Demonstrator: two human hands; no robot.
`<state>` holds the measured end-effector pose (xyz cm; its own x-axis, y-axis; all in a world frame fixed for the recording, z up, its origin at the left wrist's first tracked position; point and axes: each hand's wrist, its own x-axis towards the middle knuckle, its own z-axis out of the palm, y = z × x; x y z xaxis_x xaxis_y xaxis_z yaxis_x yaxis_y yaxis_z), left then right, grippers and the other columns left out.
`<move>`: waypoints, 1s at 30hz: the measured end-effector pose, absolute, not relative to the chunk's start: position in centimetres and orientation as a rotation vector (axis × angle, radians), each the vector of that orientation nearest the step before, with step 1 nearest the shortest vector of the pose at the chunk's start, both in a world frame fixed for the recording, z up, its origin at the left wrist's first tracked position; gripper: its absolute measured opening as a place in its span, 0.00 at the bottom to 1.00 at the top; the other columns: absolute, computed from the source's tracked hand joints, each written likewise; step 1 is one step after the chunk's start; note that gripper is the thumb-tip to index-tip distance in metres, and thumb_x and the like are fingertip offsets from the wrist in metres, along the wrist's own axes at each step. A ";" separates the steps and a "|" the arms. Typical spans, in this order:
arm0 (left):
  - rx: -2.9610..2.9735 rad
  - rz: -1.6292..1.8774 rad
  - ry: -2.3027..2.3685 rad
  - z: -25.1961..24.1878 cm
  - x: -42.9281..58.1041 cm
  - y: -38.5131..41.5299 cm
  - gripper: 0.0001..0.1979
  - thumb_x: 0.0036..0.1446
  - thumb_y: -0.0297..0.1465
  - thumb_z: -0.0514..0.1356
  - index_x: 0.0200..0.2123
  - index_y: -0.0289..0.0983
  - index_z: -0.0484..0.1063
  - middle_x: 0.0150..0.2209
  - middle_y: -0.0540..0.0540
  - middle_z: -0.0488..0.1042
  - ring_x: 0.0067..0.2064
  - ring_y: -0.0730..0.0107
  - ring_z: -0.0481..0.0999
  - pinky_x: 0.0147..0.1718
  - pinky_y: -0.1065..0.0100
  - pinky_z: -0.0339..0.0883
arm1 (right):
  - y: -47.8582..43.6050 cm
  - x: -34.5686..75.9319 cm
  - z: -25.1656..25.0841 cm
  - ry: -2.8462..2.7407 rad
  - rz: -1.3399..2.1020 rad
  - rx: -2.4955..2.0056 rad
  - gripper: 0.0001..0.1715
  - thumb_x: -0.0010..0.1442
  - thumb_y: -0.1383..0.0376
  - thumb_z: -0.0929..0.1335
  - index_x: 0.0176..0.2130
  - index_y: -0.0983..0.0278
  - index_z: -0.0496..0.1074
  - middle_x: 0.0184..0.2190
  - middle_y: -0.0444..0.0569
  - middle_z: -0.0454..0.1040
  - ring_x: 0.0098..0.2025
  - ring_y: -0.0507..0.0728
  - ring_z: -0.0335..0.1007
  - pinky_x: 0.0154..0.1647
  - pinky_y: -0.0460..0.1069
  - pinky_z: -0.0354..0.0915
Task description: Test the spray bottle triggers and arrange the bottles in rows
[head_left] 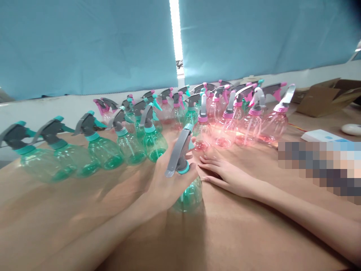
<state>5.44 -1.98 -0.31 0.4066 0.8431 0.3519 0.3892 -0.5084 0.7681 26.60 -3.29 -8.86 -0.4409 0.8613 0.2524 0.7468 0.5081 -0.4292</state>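
Observation:
My left hand (165, 180) is wrapped round the neck and shoulder of a green spray bottle (189, 195) that stands on the brown table (225, 233). The bottle's grey trigger head (177, 154) with a teal collar sticks up above my fingers. Just right of the bottle, my right hand (225, 174) lies flat on the table with its fingers stretched out toward the trigger head and holds nothing.
A row of green spray bottles (101, 150) runs along the left. Several pink ones (254, 124) stand at the back right. A cardboard box (324, 96), a white box (321, 136) and a white mouse (352, 129) sit at the far right. Blue curtains hang behind.

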 end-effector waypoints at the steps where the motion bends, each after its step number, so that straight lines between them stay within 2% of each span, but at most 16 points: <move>1: 2.088 1.001 1.048 -0.3 5.4 -2.0 0.28 0.53 0.27 0.58 0.59 0.43 0.62 0.40 0.47 0.77 0.45 0.61 0.78 0.42 0.63 0.72 | -3.3 26.6 -8.8 -2.318 0.355 -1.322 0.28 0.68 0.51 0.61 0.60 0.61 0.67 0.63 0.57 0.65 0.66 0.67 0.57 0.64 0.67 0.57; 5: 2.137 1.010 1.075 -0.2 5.4 -2.1 0.27 0.54 0.29 0.58 0.58 0.42 0.64 0.37 0.48 0.77 0.38 0.63 0.78 0.38 0.64 0.71 | -3.3 26.6 -8.8 -2.336 0.362 -1.331 0.29 0.69 0.50 0.60 0.61 0.63 0.67 0.63 0.58 0.64 0.66 0.67 0.57 0.65 0.66 0.56; 10: 2.154 1.011 1.077 -0.4 5.4 -1.9 0.25 0.54 0.30 0.58 0.57 0.41 0.64 0.27 0.53 0.73 0.29 0.67 0.73 0.33 0.65 0.68 | -3.2 26.6 -8.8 -2.343 0.353 -1.332 0.30 0.69 0.50 0.59 0.61 0.63 0.67 0.63 0.58 0.65 0.66 0.67 0.57 0.65 0.66 0.56; 20: 2.143 1.027 1.101 0.0 5.6 -2.2 0.23 0.56 0.31 0.58 0.56 0.42 0.66 0.30 0.50 0.75 0.31 0.64 0.74 0.33 0.63 0.69 | -3.3 26.6 -8.8 -2.314 0.366 -1.313 0.28 0.68 0.51 0.61 0.60 0.62 0.67 0.63 0.57 0.65 0.66 0.67 0.58 0.65 0.66 0.56; 26: 2.131 1.040 1.050 -0.4 5.6 -1.9 0.24 0.55 0.32 0.58 0.56 0.41 0.66 0.34 0.48 0.76 0.30 0.67 0.73 0.33 0.64 0.69 | -3.4 26.6 -8.8 -2.289 0.358 -1.311 0.27 0.68 0.51 0.62 0.60 0.60 0.68 0.62 0.56 0.66 0.65 0.68 0.59 0.64 0.67 0.57; 30: 2.152 1.051 1.088 -0.4 5.5 -1.9 0.23 0.54 0.32 0.57 0.55 0.41 0.67 0.30 0.50 0.73 0.29 0.67 0.72 0.33 0.65 0.69 | -3.3 26.6 -8.9 -2.296 0.359 -1.309 0.28 0.68 0.51 0.61 0.60 0.60 0.67 0.63 0.56 0.66 0.65 0.67 0.59 0.64 0.67 0.57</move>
<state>5.52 -1.94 -0.37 0.3805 0.8289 0.4100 0.4384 -0.5521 0.7092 26.59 -3.32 -8.87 -0.4343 0.8599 0.2683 0.7368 0.5105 -0.4433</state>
